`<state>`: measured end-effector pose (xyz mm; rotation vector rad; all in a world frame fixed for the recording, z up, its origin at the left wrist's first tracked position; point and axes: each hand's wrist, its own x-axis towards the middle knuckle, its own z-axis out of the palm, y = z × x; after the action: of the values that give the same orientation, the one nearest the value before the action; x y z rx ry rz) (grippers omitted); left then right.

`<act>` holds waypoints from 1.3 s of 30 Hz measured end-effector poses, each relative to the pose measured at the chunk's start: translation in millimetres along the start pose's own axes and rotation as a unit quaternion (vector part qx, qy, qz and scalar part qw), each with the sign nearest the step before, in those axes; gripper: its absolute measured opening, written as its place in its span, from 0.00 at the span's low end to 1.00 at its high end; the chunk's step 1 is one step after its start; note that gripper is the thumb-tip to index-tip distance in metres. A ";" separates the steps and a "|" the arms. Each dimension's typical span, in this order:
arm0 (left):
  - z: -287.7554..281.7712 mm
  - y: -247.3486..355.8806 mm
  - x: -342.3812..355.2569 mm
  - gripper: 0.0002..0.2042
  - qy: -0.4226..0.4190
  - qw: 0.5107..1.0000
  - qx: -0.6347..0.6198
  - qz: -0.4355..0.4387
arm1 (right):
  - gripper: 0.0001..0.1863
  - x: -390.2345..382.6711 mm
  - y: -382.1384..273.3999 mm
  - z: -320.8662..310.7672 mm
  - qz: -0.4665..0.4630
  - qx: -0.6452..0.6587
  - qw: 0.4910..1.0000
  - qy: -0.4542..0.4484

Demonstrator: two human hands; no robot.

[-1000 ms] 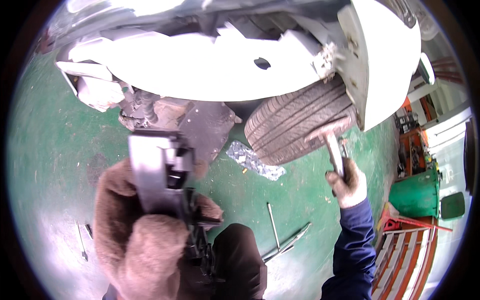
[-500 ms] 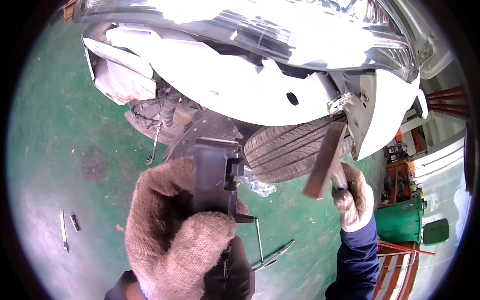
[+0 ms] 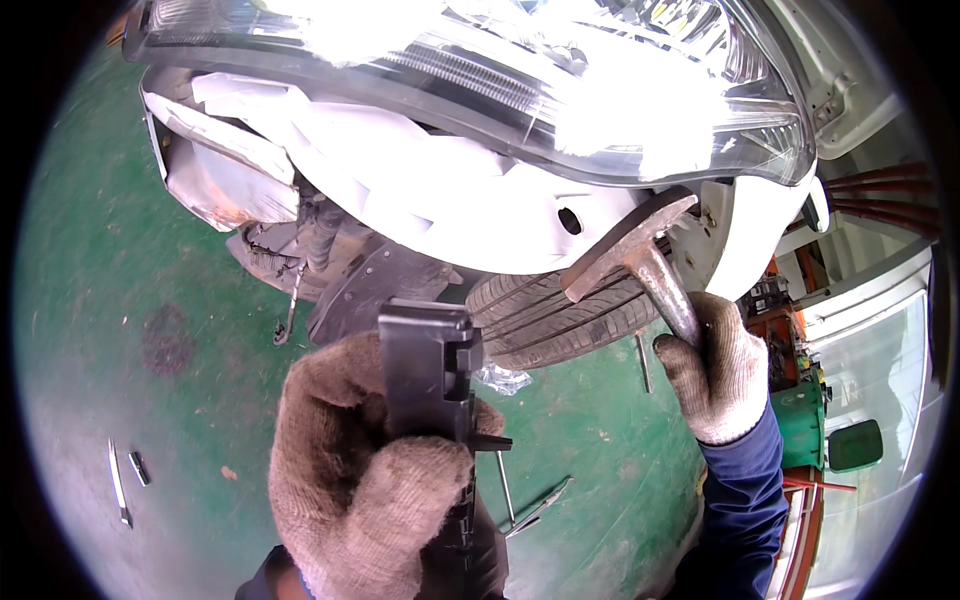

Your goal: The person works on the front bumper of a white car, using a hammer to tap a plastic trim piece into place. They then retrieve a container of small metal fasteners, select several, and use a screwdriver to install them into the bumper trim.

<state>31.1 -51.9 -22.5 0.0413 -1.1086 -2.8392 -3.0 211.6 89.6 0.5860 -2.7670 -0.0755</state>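
In a brown knit glove, my left hand (image 3: 375,480) is closed around a long black plastic bracket (image 3: 425,365) with notches and clips along one side, held upright before me. My right hand (image 3: 718,370), in a paler, soiled glove, grips the handle of a hammer (image 3: 635,250) with a long, rusty metal head. The hammer head is raised in front of the tyre (image 3: 560,310) and the bare white front (image 3: 430,205) of a car. Whether it touches the car I cannot tell. Above spreads a large clear headlight (image 3: 480,90), partly washed out by glare.
Metal tools (image 3: 540,508) lie on the green floor (image 3: 230,430) between my arms. Two more small tools (image 3: 118,485) lie at the left. Clear plastic film (image 3: 503,380) rests below the tyre. A green bin (image 3: 800,430) stands at the right, and a torn lower panel (image 3: 235,185) sticks out at the car's left.
My right hand has turned and lifted the hammer; its head now slants across the front of the car. The left hand still holds the bracket. The view has shifted slightly.
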 end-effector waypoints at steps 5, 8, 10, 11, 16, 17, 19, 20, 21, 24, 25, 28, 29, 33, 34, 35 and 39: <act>-1.3 2.2 3.0 0.29 -0.004 1.000 -0.010 0.013 | 0.22 -1.8 -2.1 -1.5 0.047 -0.011 0.999 0.018; -4.3 3.6 4.7 0.29 -0.006 1.000 -0.020 0.017 | 0.24 -1.1 -6.9 1.7 0.044 -0.028 0.998 0.029; -5.3 3.6 5.6 0.30 -0.005 1.000 -0.022 0.018 | 0.23 1.0 -8.3 4.6 0.036 -0.015 0.999 0.023; -5.7 4.1 6.0 0.30 -0.003 1.000 -0.021 0.016 | 0.23 2.2 -8.3 5.6 0.031 -0.008 0.999 0.020; -5.0 8.4 8.0 0.31 0.006 1.000 -0.028 0.005 | 0.22 12.1 -7.9 -4.5 -0.163 0.047 0.979 -0.111; -6.0 7.2 8.9 0.31 0.001 0.999 -0.034 0.008 | 0.23 10.2 -7.1 -8.7 -0.142 0.040 0.979 -0.141; -9.5 6.3 9.5 0.31 -0.006 0.999 -0.044 0.019 | 0.23 5.5 3.0 -9.7 0.012 0.023 1.000 0.006; -10.9 9.6 8.3 0.31 -0.004 0.999 -0.038 0.021 | 0.23 5.2 2.6 -5.1 0.017 0.023 1.000 0.001; -11.8 10.3 8.2 0.30 -0.003 0.999 -0.036 0.020 | 0.22 -3.3 -2.9 -1.1 0.076 0.033 0.996 -0.027; -11.9 6.7 10.5 0.30 -0.006 0.999 -0.034 0.024 | 0.22 5.6 -12.3 -0.2 -0.041 0.013 0.999 -0.029; -11.2 4.7 11.5 0.31 -0.010 0.999 -0.035 0.025 | 0.22 5.2 -12.4 1.1 -0.044 0.025 0.998 -0.040; -7.9 6.5 11.6 0.31 0.000 1.000 -0.021 0.010 | 0.21 5.0 -14.6 3.8 -0.054 0.058 0.994 -0.072; -7.3 8.1 11.1 0.32 0.005 1.000 -0.022 0.010 | 0.20 8.8 -18.0 1.1 -0.078 0.044 0.992 -0.089; -6.1 5.9 10.3 0.33 0.008 0.999 -0.044 0.007 | 0.18 10.4 -7.6 -6.9 -0.015 0.055 0.991 -0.121; -6.1 5.6 9.5 0.33 0.008 0.999 -0.047 0.010 | 0.19 4.4 3.1 -0.8 0.030 0.074 0.996 -0.047; -7.4 6.3 9.0 0.34 0.004 0.999 -0.041 0.012 | 0.20 2.6 10.6 4.7 0.014 0.045 0.998 0.040; -8.6 5.4 11.9 0.35 -0.003 0.999 -0.041 0.012 | 0.21 -1.6 -7.6 3.8 0.040 0.038 0.998 -0.036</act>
<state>20.1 -62.8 -25.1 0.0142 -0.9861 -2.8624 0.1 205.3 84.7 0.4986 -2.8711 0.0273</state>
